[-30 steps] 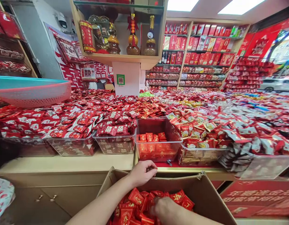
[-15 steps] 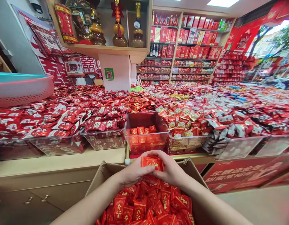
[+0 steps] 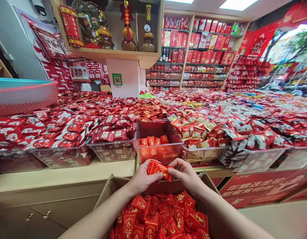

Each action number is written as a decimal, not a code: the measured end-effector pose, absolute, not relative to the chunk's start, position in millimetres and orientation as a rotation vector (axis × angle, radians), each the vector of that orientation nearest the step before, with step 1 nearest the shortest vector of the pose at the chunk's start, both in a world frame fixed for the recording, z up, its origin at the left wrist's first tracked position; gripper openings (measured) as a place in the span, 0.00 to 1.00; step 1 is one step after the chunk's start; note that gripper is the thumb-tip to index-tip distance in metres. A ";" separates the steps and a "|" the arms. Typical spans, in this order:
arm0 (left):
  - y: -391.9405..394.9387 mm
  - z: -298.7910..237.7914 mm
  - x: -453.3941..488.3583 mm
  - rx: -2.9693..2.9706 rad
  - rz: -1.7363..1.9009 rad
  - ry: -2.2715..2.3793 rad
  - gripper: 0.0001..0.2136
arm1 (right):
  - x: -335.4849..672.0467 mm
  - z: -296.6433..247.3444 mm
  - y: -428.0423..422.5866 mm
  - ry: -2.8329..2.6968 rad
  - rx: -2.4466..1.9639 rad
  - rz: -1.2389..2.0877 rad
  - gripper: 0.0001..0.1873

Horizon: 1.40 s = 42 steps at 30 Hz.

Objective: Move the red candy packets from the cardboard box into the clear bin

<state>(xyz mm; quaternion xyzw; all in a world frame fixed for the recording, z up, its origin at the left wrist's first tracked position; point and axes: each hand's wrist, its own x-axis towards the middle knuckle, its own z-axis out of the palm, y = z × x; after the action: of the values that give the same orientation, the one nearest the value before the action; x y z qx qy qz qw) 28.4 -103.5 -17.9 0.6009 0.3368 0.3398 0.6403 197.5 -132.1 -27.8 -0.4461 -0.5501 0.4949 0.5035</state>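
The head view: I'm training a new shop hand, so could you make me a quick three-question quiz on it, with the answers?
1. What does the left hand hold together with the right hand?
a) a bottle
b) a packet
c) a basket

2. True or false: in the tub just beyond the hands, the candies lie lower than its back rim.

3. Fill in: the code on the QR sign has a ____ border.

Key: 1. b; 2. true; 3. green.
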 end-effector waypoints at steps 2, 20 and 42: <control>-103.7 -18.0 29.5 1.330 0.806 0.761 0.15 | 196.9 -26.1 -133.7 -1.260 -1.055 1.224 0.16; -115.5 -11.2 30.5 0.910 0.887 0.645 0.18 | 188.9 -21.6 -152.3 -2.220 -0.879 -0.081 0.08; -99.6 -26.4 24.4 1.387 0.802 0.821 0.22 | 187.8 -44.7 -131.8 -1.390 -1.073 1.315 0.15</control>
<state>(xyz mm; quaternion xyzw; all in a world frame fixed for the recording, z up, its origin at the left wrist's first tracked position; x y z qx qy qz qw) 24.4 -99.6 -26.4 0.6038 0.3572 0.3489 0.6214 187.8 -131.8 -44.7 -0.4351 -0.5638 0.5334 0.4564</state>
